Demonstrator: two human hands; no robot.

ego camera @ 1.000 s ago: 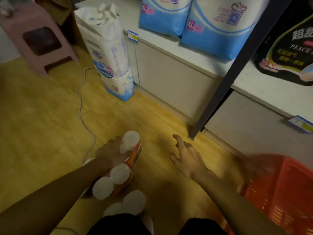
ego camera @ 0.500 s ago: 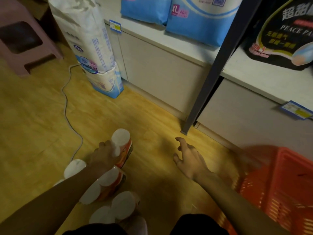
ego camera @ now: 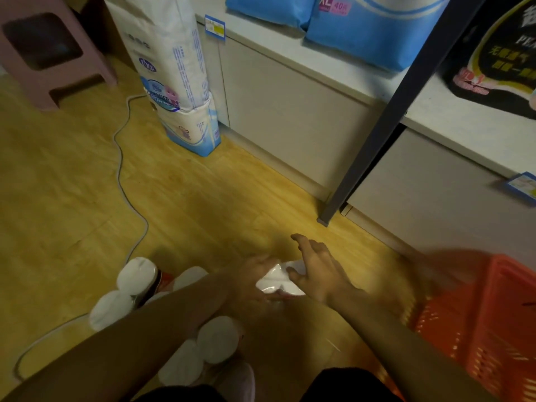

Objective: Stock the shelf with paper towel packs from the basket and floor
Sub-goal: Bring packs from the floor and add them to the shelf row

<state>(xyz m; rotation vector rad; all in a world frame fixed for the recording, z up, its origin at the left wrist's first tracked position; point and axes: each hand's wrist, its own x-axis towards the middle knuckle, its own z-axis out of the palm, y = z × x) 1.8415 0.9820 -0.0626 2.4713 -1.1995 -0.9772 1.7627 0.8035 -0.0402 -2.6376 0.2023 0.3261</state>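
- Since half a second ago, left hand [ego camera: 255, 278] has swung from the floor packs toward frame centre, carrying a paper towel pack [ego camera: 280, 281]; fingers clamped on it, blurred.
- Right hand [ego camera: 317, 271] now touches that pack, fingers spread apart.
- Other packs [ego camera: 136, 288] lie lower left on the wood floor [ego camera: 217, 204].
- Orange basket [ego camera: 493, 323] lower right; shelf [ego camera: 290, 53] upper right; pink stool [ego camera: 43, 53] upper left.

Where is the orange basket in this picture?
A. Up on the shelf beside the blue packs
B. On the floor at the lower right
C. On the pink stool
B: the orange basket sits on the wooden floor at the lower right, below the shelf.
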